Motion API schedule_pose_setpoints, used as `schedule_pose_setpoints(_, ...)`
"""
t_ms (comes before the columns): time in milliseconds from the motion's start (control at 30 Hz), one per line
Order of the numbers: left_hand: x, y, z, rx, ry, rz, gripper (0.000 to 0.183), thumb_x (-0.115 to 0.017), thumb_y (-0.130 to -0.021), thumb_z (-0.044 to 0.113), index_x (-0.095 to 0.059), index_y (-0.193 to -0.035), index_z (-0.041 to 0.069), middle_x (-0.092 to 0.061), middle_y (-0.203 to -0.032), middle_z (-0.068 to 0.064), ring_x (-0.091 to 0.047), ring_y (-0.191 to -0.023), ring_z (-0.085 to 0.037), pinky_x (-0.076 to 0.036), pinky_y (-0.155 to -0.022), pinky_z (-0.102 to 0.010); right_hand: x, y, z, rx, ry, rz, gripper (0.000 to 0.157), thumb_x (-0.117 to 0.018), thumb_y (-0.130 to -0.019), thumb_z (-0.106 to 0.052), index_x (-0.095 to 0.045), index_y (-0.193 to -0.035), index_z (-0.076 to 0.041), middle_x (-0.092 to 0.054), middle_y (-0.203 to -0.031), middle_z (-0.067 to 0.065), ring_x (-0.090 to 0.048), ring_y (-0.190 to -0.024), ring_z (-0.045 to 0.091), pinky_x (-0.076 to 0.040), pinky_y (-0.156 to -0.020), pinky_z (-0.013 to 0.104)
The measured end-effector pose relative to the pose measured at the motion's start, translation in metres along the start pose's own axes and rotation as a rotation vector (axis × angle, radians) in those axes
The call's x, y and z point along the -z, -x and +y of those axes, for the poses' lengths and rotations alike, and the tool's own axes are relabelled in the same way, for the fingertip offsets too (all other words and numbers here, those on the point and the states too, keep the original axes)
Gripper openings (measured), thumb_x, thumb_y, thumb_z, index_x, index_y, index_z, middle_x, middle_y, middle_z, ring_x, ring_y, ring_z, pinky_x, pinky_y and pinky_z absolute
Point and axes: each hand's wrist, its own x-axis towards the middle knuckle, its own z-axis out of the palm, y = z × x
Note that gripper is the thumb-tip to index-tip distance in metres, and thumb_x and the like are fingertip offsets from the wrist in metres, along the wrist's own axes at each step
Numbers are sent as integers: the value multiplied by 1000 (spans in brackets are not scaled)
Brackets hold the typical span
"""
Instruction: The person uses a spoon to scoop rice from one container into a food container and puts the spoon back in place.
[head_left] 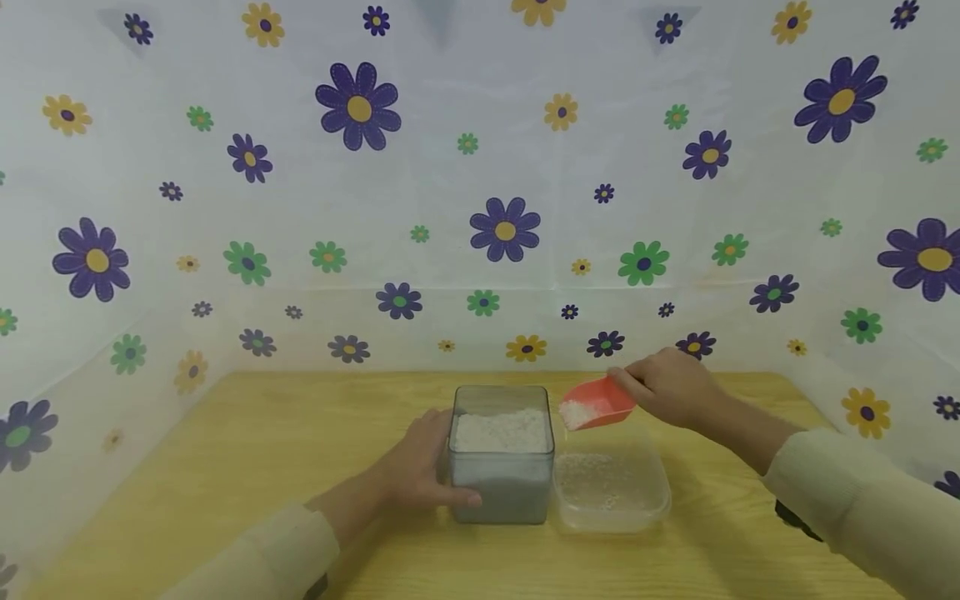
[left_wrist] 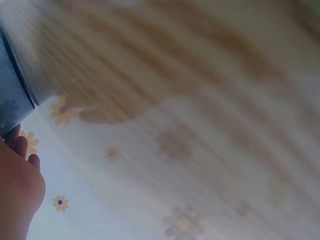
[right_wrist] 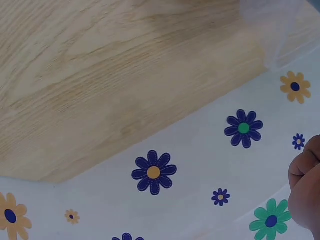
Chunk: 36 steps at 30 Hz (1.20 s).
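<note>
A red scoop (head_left: 602, 402) with white, rice-like grains (head_left: 577, 413) in its mouth is tilted above a clear plastic box (head_left: 615, 517). My right hand (head_left: 672, 387) grips its handle; in the right wrist view only part of that hand (right_wrist: 306, 190) shows, without the scoop. Grains are scattered over the floor of the clear box, and a thin trickle hangs under the scoop's lip. To the left stands a grey see-through container (head_left: 501, 492) filled high with the same white grains. My left hand (head_left: 414, 467) holds that container's left side, thumb across the front.
Both containers stand side by side on a wooden table (head_left: 300, 433). A white sheet with printed flowers (head_left: 450, 175) rises behind the table's back edge and along both sides.
</note>
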Motion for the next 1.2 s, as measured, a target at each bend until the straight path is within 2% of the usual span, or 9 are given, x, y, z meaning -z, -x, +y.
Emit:
schedule_pose_setpoints(400, -1, -2, 2, 25, -7, -21, 91, -68, -61, 73, -30, -137, 38, -44, -121, 21, -38, -103, -7, -34, -91, -38, -18, 11, 4, 189, 219, -60, 44, -47, -95, -42, -47, -54, -27, -38, -48, -13, -33, -46, 3, -29, -46, 20)
schedule_pose_setpoints(633, 0, -2, 3, 24, 9, -14, 91, -70, -61, 70, -32, -137, 37, -44, -123, 23, -38, -106, -6, -34, -94, -39, -24, 11, 8, 383, 450, -6, 43, -53, -91, -39, -41, -53, -24, -30, -49, -11, -24, -45, 5, -20, -44, 20)
schedule_pose_setpoints(833, 2, -1, 3, 34, 0, -24, 93, -69, -62, 72, -31, -138, 35, -44, -122, 22, -38, -105, -7, -34, -92, -38, -21, 10, 3, 494, 635, -1, 43, -52, -92, -39, -42, -54, -21, -31, -50, -9, -24, -46, 8, -20, -44, 22)
schedule_pose_setpoints(1033, 2, 0, 3, 48, -10, -24, 95, -68, -61, 72, -32, -138, 31, -45, -120, 19, -38, -103, -8, -34, -91, -38, -12, 6, -3, 686, 848, 119, 39, -57, -89, -38, -47, -57, -18, -35, -49, -6, -26, -45, 11, -20, -42, 23)
schedule_pose_setpoints(1200, 2, 0, 3, 37, -5, -16, 94, -69, -61, 71, -34, -138, 30, -45, -121, 21, -39, -105, -7, -35, -93, -39, 2, 0, -6, 707, 916, 206, 36, -64, -85, -38, -51, -59, -17, -41, -49, -4, -29, -44, 12, -21, -42, 23)
